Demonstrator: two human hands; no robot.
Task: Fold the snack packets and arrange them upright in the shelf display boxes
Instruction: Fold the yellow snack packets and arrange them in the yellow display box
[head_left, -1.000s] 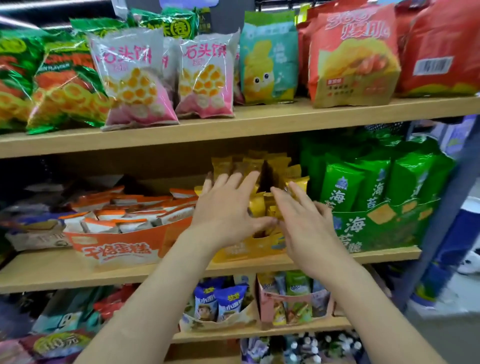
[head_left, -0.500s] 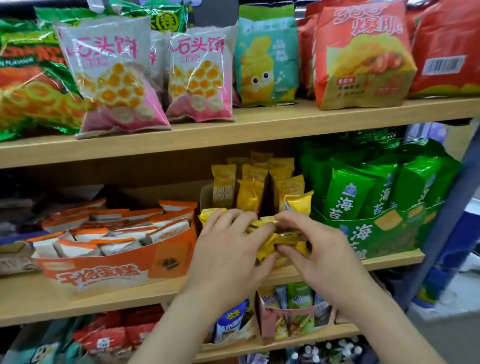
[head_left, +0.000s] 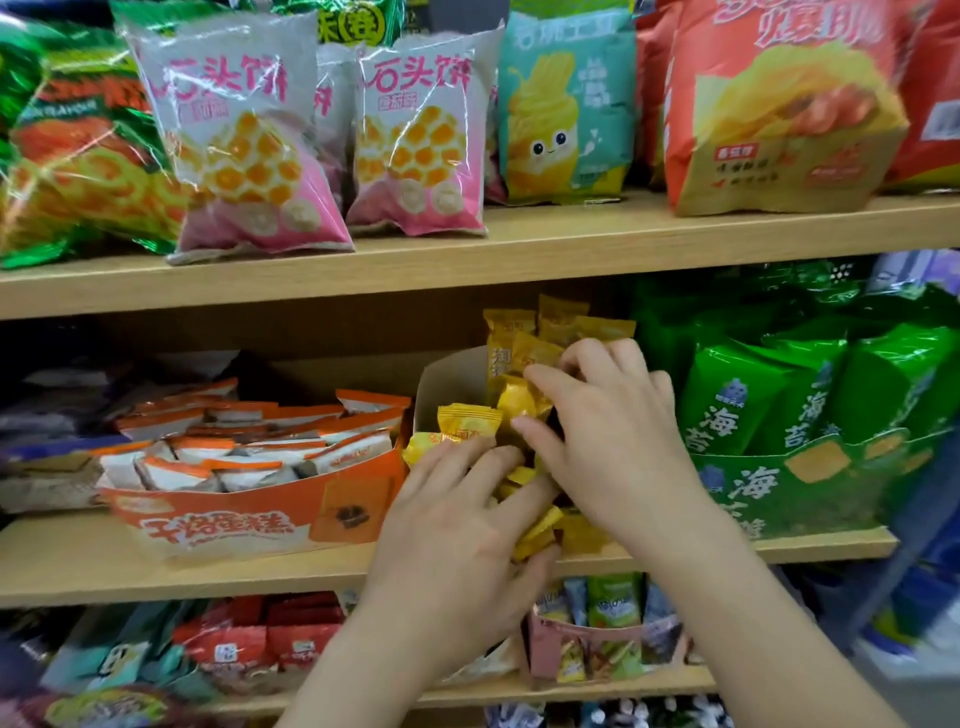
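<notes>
head: yellow packets (head_left: 537, 529) pinched inside left hand (head_left: 457, 530).

The left pink bag (head_left: 234, 140) and the right pink bag (head_left: 415, 145) on the top shelf each carry 石头饼 in large pink characters; the smaller line under it is too blurred to read. The orange display box (head_left: 249, 519) shows 干烙蛋糕 across its front. The green packets (head_left: 727, 410) bear 海苔 in white, running downwards, and the green display box (head_left: 779, 488) holding them repeats 海苔 on its front wall. Lettering on the teal bag (head_left: 566, 104), the red bag (head_left: 779, 104) and the yellow packets (head_left: 506, 348) is too blurred or cut off to read.
</notes>
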